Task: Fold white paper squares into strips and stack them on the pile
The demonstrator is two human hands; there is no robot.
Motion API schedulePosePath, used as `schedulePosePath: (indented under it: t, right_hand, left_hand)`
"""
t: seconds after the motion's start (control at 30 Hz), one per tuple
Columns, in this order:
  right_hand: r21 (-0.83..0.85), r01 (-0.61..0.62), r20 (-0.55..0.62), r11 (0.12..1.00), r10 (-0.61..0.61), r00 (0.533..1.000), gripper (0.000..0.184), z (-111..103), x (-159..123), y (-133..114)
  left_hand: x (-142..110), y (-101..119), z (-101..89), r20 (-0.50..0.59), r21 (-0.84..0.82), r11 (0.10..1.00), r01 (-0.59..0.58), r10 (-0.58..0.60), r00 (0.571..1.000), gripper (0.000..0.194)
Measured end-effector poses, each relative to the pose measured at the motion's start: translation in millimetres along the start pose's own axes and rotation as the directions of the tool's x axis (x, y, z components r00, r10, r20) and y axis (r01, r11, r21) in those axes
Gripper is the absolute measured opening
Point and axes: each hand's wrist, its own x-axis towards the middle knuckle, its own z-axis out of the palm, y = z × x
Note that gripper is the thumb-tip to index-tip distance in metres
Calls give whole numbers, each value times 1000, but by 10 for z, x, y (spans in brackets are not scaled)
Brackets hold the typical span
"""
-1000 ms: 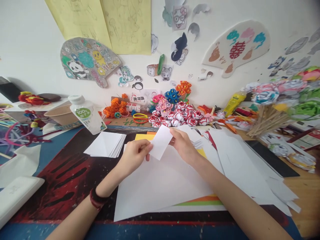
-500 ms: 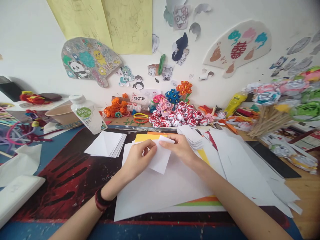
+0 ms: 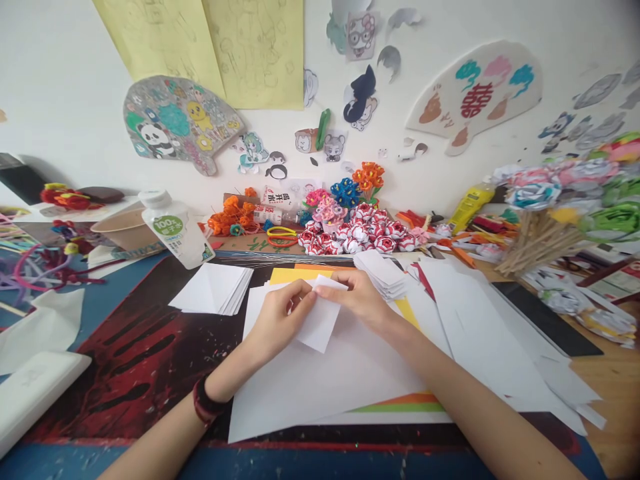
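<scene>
A small white piece of paper [image 3: 321, 325] is held between my two hands, over a large white sheet [image 3: 310, 387]. My left hand [image 3: 283, 310] pinches its left side between thumb and curled fingers. At its upper right, my right hand [image 3: 357, 297] grips the paper with the thumb in front. Parts of the paper are hidden behind my fingers. Left of my hands lies a stack of white paper squares [image 3: 213, 288]. Another pile of small white pieces [image 3: 383, 273] sits just beyond my right hand.
Coloured sheets [image 3: 400, 407] show under the large sheet. White papers [image 3: 490, 333] lie at right beside a black flat object [image 3: 547, 319]. At the back stand a white bottle [image 3: 175, 230] and red-and-white paper flowers [image 3: 370, 230]. A white box [image 3: 43, 393] is at left.
Both hands have shifted very slightly, and the small paper has turned a little, its lower corner moving left and down. Both hands keep their hold on it.
</scene>
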Motion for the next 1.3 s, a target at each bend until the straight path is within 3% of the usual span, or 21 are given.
schedulePosePath:
  t: [0.23, 0.37, 0.47, 0.57, 0.67, 0.83, 1.07, 1.3]
  right_hand:
    - [20, -2, 53, 1000, 1, 999, 28, 6, 2, -3]
    - [79, 76, -89, 994, -69, 994, 31, -15, 7, 6]
    - [103, 58, -127, 993, -45, 991, 34, -49, 22, 2]
    - [70, -44, -48, 997, 47, 998, 30, -95, 45, -7]
    - [-23, -124, 83, 992, 126, 989, 28, -156, 69, -4]
    - [-199, -80, 304, 977, 139, 942, 23, -223, 80, 22]
    - [-230, 72, 351, 970, 14, 936, 19, -138, 44, 22]
    - [-298, 100, 367, 949, 17, 930, 8, -105, 50, 87]
  left_hand:
    - [16, 29, -25, 36, -12, 1000, 3, -3, 999, 29]
    - [39, -14, -65, 28, -22, 999, 26, -25, 999, 31]
    - [58, -79, -112, -25, -56, 996, 75, -77, 997, 32]
    - [80, -137, -169, -55, -78, 990, 114, -118, 991, 33]
    - [99, -159, -219, 7, 21, 994, 103, -103, 995, 30]
    - [96, -121, -235, 128, 162, 987, 25, -46, 991, 22]
    - [60, -43, -169, 167, 172, 985, 6, -35, 985, 20]
    - [14, 42, -115, 123, 193, 981, 5, -29, 992, 18]
